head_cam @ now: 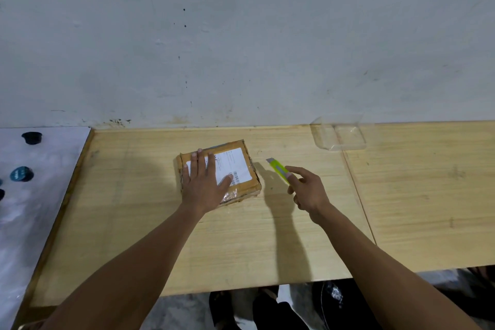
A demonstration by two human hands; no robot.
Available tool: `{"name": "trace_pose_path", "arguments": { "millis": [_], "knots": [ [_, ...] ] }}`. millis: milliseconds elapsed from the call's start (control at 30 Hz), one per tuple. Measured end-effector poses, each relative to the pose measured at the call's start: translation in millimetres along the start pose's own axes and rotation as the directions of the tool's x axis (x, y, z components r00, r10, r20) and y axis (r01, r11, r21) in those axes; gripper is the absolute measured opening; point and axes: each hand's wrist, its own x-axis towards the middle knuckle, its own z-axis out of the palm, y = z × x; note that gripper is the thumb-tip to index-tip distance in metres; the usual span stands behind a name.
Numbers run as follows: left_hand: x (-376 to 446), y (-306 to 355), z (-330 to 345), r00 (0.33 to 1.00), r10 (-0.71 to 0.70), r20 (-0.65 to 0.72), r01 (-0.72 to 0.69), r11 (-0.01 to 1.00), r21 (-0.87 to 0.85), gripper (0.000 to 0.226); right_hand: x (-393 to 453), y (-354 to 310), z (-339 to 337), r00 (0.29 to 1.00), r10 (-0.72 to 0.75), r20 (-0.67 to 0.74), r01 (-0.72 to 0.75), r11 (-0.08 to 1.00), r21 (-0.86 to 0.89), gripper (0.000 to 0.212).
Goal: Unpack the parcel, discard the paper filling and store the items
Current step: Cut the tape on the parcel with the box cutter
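Pressing flat, your left hand (203,182) pins the parcel (218,173) under straight fingers while your right hand (305,190) grips the green cutter (278,170), blade just beside the box. Slice shallowly along the tape, away from your fingertips.

Bare wooden table (267,236) lying open in front of and left of the parcel (241,166), clear plastic tray (338,135) sitting against the wall at back right, yellow-green box cutter (278,170) crowding the parcel's right flank, dark caps (32,138) dotting the white surface (40,209) at far left.
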Motion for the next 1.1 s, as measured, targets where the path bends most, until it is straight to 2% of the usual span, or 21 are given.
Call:
{"name": "trace_pose_path", "arguments": {
  "millis": [100,233,400,533,733,933,1100],
  "knots": [
    [0.4,0.6,-0.3,1.000,-0.002,0.008,0.002,1.000,0.000,0.085,6.3,7.8,3.4,0.996,0.056,-0.067,-0.049,0.993,0.104,0.025],
    [0.7,0.9,-0.9,1.000,-0.006,0.016,0.006,1.000,-0.001,0.085,17.1,10.3,6.7,0.990,0.088,-0.112,-0.071,0.986,0.151,0.034],
    [-0.7,1.9,-1.6,1.000,0.005,-0.007,-0.005,1.000,0.010,0.085,19.8,9.0,10.8,0.991,0.113,-0.073,-0.096,0.974,0.203,0.046],
    [-0.6,1.8,-2.0,1.000,0.008,-0.007,-0.008,0.999,0.036,0.086,28.1,19.4,11.7,0.990,0.107,-0.094,-0.093,0.985,0.145,0.043],
    [3.7,3.5,-3.6,1.000,0.018,-0.001,-0.018,0.999,0.034,0.102,58.6,21.9,10.0,0.983,0.138,-0.123,-0.127,0.987,0.097,0.043],
    [10.8,11.8,-6.1,0.999,0.018,0.028,-0.019,1.000,0.008,0.086,106.3,8.3,18.1,0.957,0.104,-0.270,-0.110,0.994,-0.006,0.040],
    [13.3,11.6,-4.8,0.999,0.016,0.034,-0.016,1.000,0.010,0.092,136.1,-3.5,28.4,0.950,0.088,-0.301,-0.105,0.994,-0.040,0.032]
  ]
}}
